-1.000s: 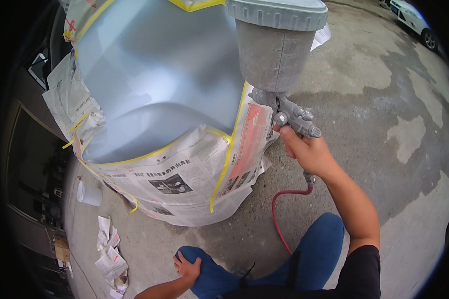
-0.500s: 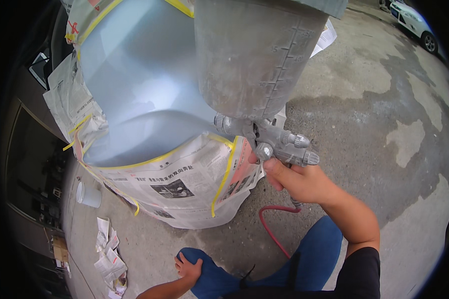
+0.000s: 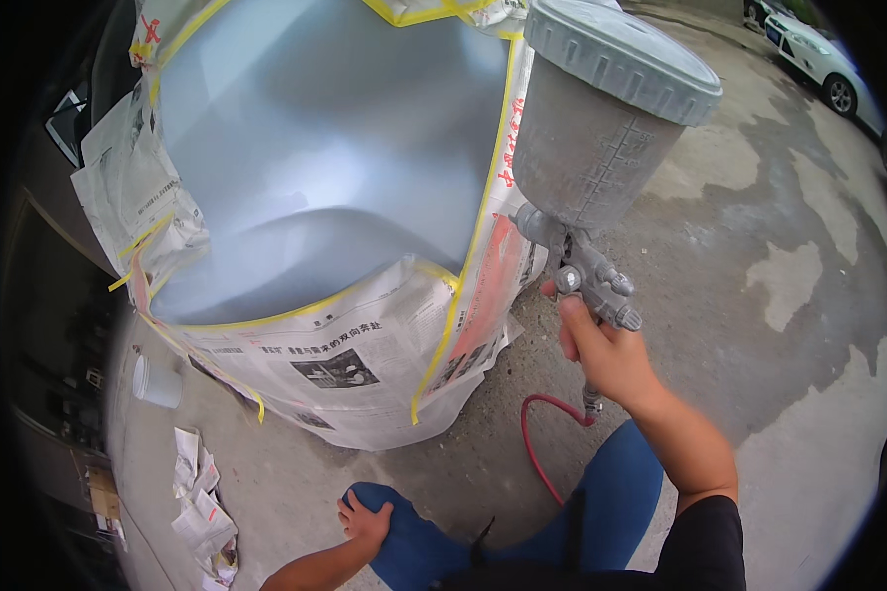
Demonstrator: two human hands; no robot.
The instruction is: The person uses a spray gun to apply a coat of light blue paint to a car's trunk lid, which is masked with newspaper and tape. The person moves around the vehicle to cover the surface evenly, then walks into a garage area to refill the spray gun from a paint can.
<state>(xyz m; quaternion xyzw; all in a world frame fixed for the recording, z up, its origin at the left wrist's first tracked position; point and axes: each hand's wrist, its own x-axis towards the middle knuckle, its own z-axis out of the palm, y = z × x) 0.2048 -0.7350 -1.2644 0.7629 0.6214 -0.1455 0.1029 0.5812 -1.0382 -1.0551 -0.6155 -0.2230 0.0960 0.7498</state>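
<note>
Grey, darker-patched concrete ground carries one white car at upper right, and one white cylindrical bucket near one crumpled newspaper heap at left. One glossy pale-blue curved panel is edged with yellow tape and newspaper sheets. Right of it, the right hand grasps one grey metal spray gun, its fingers curled round the handle; one red hose trails below. The left hand, holding nothing, rests loosely spread on one blue-trousered knee.

A metallic grey spray gun is held up, its nozzle pointing left toward a smooth, curved grey-blue panel with a pale sheen; the gun's lidded, cloudy grey cup leans rightward above, and a red hose bends left below, then downward
</note>
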